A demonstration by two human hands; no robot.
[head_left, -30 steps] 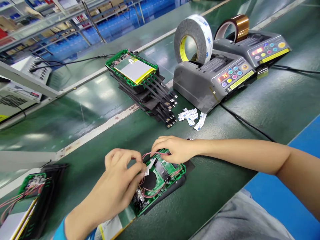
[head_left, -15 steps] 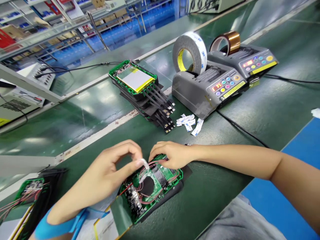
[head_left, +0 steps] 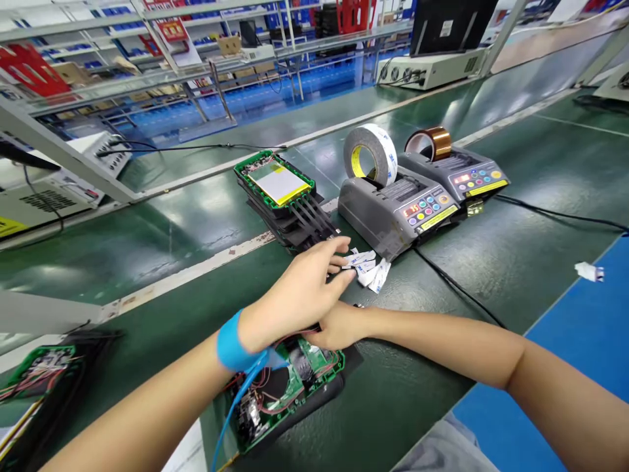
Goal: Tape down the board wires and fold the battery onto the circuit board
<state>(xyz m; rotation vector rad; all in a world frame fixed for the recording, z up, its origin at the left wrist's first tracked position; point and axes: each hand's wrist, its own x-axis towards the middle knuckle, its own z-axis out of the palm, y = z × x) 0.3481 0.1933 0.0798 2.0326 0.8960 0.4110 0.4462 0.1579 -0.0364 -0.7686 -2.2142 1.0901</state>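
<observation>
The left hand (head_left: 307, 282) is hovering beside white strips (head_left: 364, 265), thumb and fingers parted, nothing visible between them. The right hand (head_left: 339, 326) is resting at the far edge of the green case (head_left: 293, 383) on the bench (head_left: 403, 380), its grip impossible to tell.

The left forearm (head_left: 162, 393) slants up from the lower left, its bare hand, the left grip (head_left: 302, 285), stretched forward with fingers (head_left: 339, 244) slightly bent and thumb (head_left: 341, 283) parted from them. Bent at the elbow (head_left: 515, 370), the right arm (head_left: 432, 337) comes in from the right, its right grip (head_left: 341, 326) partly hidden behind the left hand, most fingers covered.
</observation>
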